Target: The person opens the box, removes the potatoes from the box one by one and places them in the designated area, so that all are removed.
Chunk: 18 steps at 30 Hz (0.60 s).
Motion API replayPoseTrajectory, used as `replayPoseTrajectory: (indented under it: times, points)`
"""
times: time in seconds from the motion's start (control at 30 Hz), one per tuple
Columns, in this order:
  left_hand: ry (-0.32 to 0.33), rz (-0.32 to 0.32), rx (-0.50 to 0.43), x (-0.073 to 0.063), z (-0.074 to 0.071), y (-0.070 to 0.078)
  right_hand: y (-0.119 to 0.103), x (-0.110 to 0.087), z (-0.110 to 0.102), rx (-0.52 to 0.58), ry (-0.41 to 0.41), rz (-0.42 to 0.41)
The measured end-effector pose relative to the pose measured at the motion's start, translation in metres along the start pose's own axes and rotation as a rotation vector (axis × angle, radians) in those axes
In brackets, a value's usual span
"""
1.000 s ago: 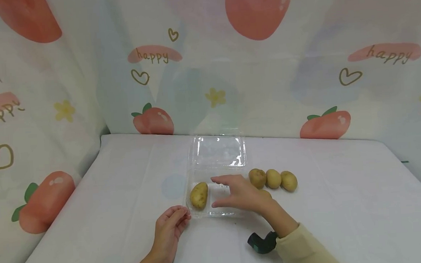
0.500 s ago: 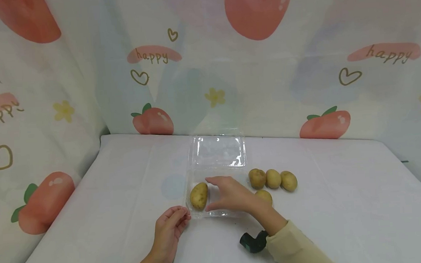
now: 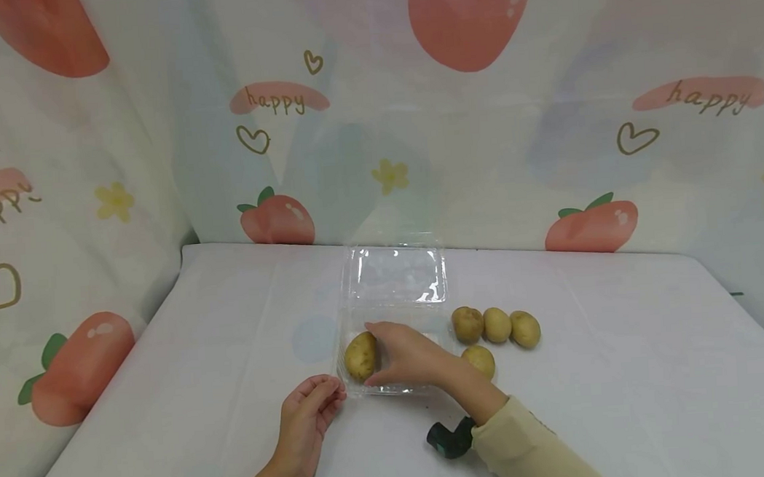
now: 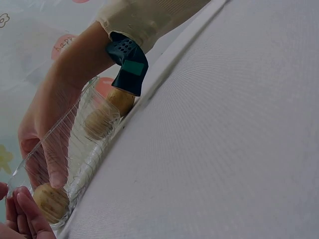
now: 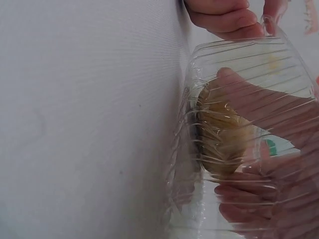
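A transparent plastic clamshell container (image 3: 401,389) lies with its lid (image 3: 397,274) folded back on the table. At its front left corner my left hand (image 3: 310,418) pinches the rim between thumb and fingers. One potato (image 3: 360,356) sits at the left end inside the container. My right hand (image 3: 409,353) reaches in over the front rim, its thumb at the potato's near end and its fingers at the far end. In the right wrist view, the thumb and fingers span the potato (image 5: 222,134) behind the ribbed plastic wall.
Three potatoes (image 3: 496,325) stand in a row right of the container, with another potato (image 3: 478,362) in front of them. A dark wrist camera (image 3: 450,438) hangs at the right sleeve. White cloth covers the table (image 3: 626,369); a printed curtain (image 3: 482,152) rises behind.
My right hand has moved left inside the container, from beside the potato to around its ends. The loose potato behind the forearm shows more fully. The left hand stays at the corner.
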State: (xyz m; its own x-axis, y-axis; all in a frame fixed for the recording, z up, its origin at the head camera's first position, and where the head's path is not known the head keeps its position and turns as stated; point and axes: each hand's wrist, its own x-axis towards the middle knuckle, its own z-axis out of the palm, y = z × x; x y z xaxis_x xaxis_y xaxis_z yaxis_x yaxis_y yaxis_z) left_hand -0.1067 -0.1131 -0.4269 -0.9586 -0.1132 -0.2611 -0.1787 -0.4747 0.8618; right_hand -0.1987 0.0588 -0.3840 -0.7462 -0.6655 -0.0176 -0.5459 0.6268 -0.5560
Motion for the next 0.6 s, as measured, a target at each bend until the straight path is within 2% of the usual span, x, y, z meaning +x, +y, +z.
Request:
replayPoseTrajectory:
  times: [0.3,0.6]
  points:
    - [0.000,-0.006,0.003,0.0007,0.0004,0.0008,-0.0007,0.0046,0.0035,-0.016,-0.012,0.016]
    - [0.000,0.000,0.000,-0.0001,0.0005,0.0008,-0.0001,0.0067,0.0090,-0.032,-0.010,-0.023]
